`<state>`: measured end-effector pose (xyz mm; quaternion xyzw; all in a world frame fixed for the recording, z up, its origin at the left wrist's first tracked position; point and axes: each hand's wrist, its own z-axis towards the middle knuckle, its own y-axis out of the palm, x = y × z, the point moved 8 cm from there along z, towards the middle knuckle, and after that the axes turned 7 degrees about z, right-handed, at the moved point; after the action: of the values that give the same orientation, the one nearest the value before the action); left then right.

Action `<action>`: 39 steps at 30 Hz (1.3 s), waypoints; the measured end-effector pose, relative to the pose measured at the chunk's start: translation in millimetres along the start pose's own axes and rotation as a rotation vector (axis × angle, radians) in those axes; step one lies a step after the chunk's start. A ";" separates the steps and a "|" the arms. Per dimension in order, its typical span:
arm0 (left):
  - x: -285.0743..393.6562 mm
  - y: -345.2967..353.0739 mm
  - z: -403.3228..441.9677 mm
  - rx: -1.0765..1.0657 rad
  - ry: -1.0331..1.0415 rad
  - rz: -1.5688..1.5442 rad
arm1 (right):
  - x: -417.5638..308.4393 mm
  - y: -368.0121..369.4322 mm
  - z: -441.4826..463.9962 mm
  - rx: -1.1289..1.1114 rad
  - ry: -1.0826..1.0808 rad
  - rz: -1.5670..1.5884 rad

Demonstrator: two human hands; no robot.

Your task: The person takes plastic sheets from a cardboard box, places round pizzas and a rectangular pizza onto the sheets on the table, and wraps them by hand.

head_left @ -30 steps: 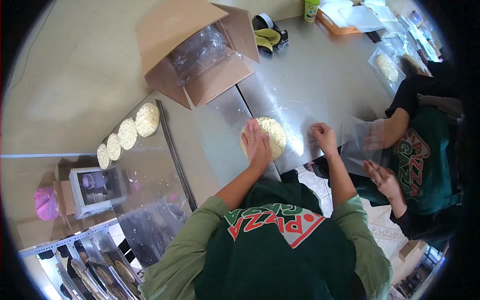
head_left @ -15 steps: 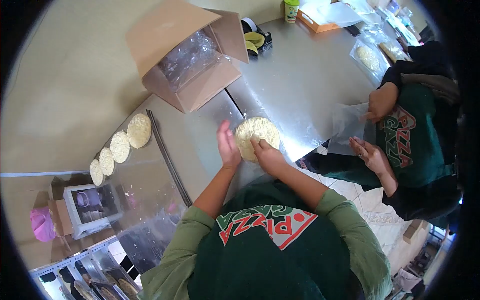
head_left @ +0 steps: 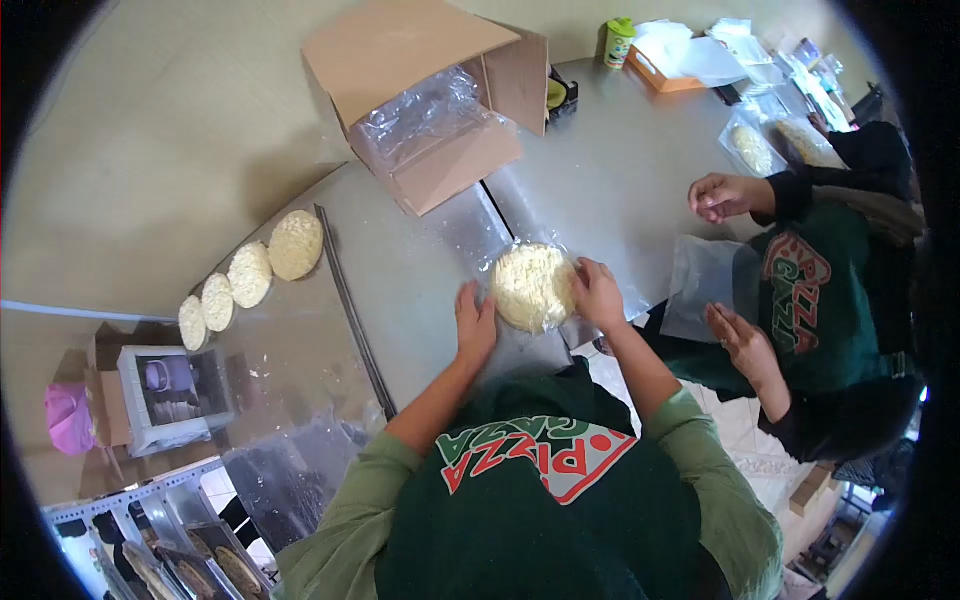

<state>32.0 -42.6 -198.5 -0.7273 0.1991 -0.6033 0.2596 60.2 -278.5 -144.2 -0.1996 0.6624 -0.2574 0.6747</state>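
A round pizza [head_left: 533,289] covered in pale grated cheese lies on the metal table, with clear plastic showing around its rim. My left hand [head_left: 475,322] is at the pizza's lower left edge, its fingers stretched out and holding nothing. At the opposite edge, my right hand [head_left: 598,295] has bent fingers and thumb closed on the pizza's rim and the plastic there. Whether the plastic is a bag or a sheet, I cannot tell.
Several cheese-topped rounds [head_left: 296,245] line the table's left edge, beside a dark metal strip [head_left: 350,310]. An open cardboard box [head_left: 455,165] holds clear plastic. At right, a co-worker's hand [head_left: 738,345] touches a clear bag [head_left: 700,290]; bagged rounds [head_left: 752,150] lie behind.
My right hand has moved off the pizza's top to its right edge. My left hand has lowered along the left side. The co-worker's upper hand has let go of the clear bag.
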 end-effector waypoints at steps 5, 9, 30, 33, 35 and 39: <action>26.7 11.0 -25.2 -0.062 -0.458 -0.846 | 41.6 65.5 36.1 -0.434 0.391 0.428; 31.8 32.7 7.3 -0.121 -0.313 -0.503 | 46.6 47.7 45.1 -0.247 0.278 0.450; 165.8 -153.1 124.8 0.448 0.223 -0.409 | -97.0 -66.7 66.6 0.028 -0.411 0.300; 162.1 -146.3 88.7 0.317 0.164 -0.709 | -178.4 -39.7 79.3 0.030 -0.577 0.373; 154.3 -153.7 67.3 0.311 0.196 -0.357 | -212.8 -15.9 99.4 0.041 -0.691 0.239; 157.5 -178.0 21.5 0.278 0.293 0.190 | -258.0 32.2 149.2 -0.018 -0.746 -0.278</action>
<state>79.2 5.3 30.5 -0.5672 0.2171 -0.6971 0.3811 214.1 -106.1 46.7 -0.3730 0.3406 -0.2503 0.8260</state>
